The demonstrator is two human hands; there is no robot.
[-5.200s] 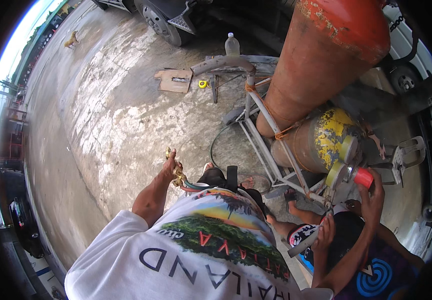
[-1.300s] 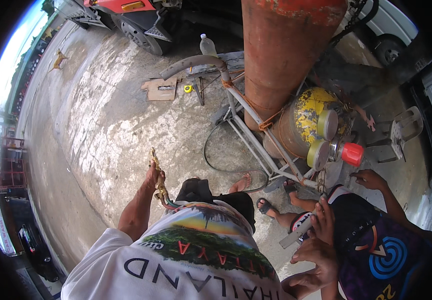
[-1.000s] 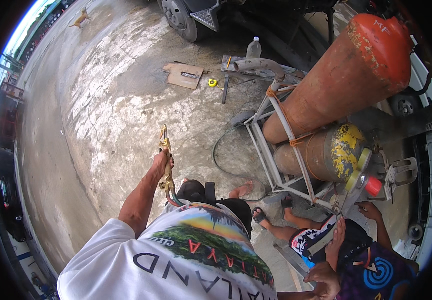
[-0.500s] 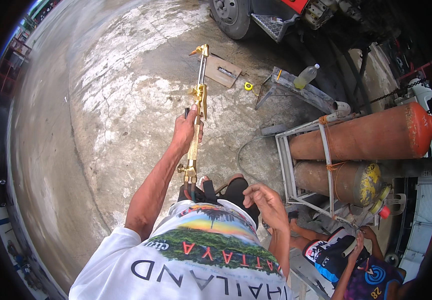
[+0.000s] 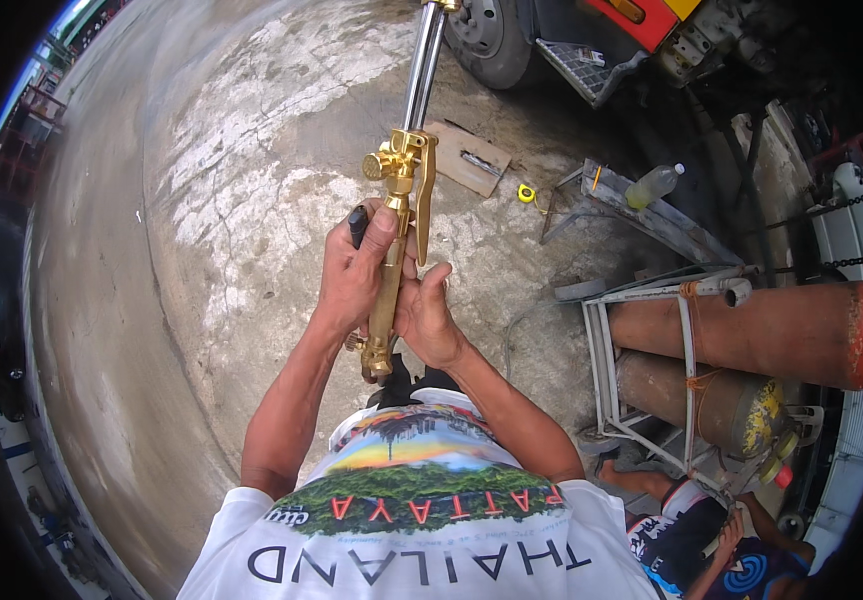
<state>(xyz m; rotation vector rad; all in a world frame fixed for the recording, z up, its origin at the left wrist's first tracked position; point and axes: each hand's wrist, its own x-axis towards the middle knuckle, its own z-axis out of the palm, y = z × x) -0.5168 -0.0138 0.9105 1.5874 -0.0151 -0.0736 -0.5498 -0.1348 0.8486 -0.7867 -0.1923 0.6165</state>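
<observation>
A brass cutting torch (image 5: pixel 389 288) points away from me, its twin tubes running to the top edge of the picture, where the tip is cut off. Around its handle, below the lever and the valve, my left hand (image 5: pixel 348 283) is closed with the thumb on top. A short black rod-like thing (image 5: pixel 358 226) sticks up from the same hand; its kind is unclear. From the right, my right hand (image 5: pixel 434 318) cups the rear of the handle, thumb raised and its other fingers partly hidden behind the brass.
On the right, two gas cylinders (image 5: pixel 772 335) lie in a metal cart (image 5: pixel 642 430). A small bench (image 5: pixel 672 222) bears a bottle (image 5: pixel 655 186). On the floor are a board (image 5: pixel 467 158) and a yellow tape measure (image 5: pixel 526 193). Beyond stands a truck wheel (image 5: pixel 482 35); another person (image 5: pixel 692 535) is at lower right.
The torch is nearer to me and looms larger, its tip now beyond the picture. My right hand has come up from near my waist to the torch handle.
</observation>
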